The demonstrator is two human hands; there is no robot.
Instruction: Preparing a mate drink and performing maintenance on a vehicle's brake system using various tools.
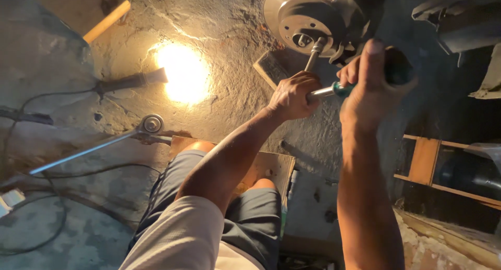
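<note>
A grey metal brake disc (308, 14) with its hub hangs at the top centre. A socket extension (314, 52) runs from the hub down to my left hand (293, 95), which is closed around the ratchet head. My right hand (371, 85) grips the green and black handle (344, 88) of the ratchet wrench, just right of the left hand. Both forearms reach up from the bottom of the view.
A work lamp (180, 74) glows on the rough concrete floor. A long breaker bar with a socket (148, 126) lies at the left, with cables (47, 176) beside it. I sit on a wooden board (274, 168). Wooden frames (425, 160) stand at the right.
</note>
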